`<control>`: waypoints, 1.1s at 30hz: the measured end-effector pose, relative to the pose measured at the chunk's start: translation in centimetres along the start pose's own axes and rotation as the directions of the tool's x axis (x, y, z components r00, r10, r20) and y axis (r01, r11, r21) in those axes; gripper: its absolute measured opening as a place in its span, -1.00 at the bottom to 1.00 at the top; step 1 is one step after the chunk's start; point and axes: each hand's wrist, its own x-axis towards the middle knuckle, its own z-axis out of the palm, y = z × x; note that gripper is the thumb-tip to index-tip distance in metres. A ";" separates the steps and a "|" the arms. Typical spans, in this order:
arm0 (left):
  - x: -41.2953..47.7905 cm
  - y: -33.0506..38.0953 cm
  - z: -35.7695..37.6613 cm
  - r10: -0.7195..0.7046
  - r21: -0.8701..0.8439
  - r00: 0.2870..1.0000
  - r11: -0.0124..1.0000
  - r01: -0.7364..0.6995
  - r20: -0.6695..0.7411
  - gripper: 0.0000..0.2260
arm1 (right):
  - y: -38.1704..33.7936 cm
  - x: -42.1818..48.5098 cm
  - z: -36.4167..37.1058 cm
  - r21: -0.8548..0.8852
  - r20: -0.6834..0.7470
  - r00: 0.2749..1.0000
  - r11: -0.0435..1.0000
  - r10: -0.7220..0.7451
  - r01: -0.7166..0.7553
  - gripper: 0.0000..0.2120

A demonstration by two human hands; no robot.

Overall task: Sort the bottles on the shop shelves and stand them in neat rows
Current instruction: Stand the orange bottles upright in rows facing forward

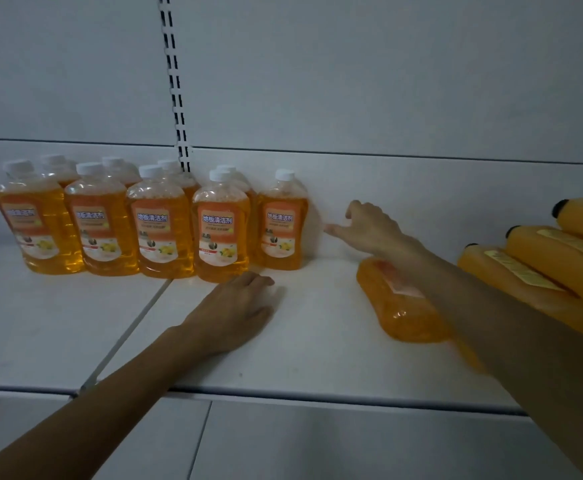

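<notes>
Clear white-capped plastic bottles of amber liquid (pixel 220 233): nine upright, centre left | tenth bottle (pixel 401 306): lying right of centre, axis upper-left to lower-right | opaque orange black-capped bottles (pixel 539 259): three lying, right edge | left hand (pixel 238 306): flat on white shelf (pixel 40 323), fingers loose, empty | right hand (pixel 369 226): fingers spread, empty

Light is dim and even, with a cool grey cast over the white shelf (pixel 318 355). The standing bottles (pixel 220 230) glow amber. A soft shadow lies by the left hand (pixel 238 306). The right hand (pixel 369 226) and the lying bottle (pixel 401 306) are smeared by blur. The slotted upright (pixel 175 81) bows from wide-angle distortion; the yellow bottles (pixel 543 258) at the right edge look soft.
</notes>
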 end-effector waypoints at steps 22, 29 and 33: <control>-1.2 7.9 1.4 -0.239 -0.696 0.966 0.678 0.236 0.094 -0.61 | -0.9 -6.3 1.2 0.582 0.135 0.990 0.807 0.024 -0.099 -0.54; -1.0 7.5 0.8 -0.388 -0.769 0.888 0.636 0.064 -0.247 -0.43 | -4.3 -7.1 -0.8 0.860 0.057 0.994 0.510 -0.093 -0.002 -0.50; -0.1 7.5 2.8 -0.404 -0.662 0.771 0.749 -0.030 -0.493 -0.35 | -6.0 -8.2 -0.9 0.649 -0.031 0.997 0.758 -0.070 0.073 -0.32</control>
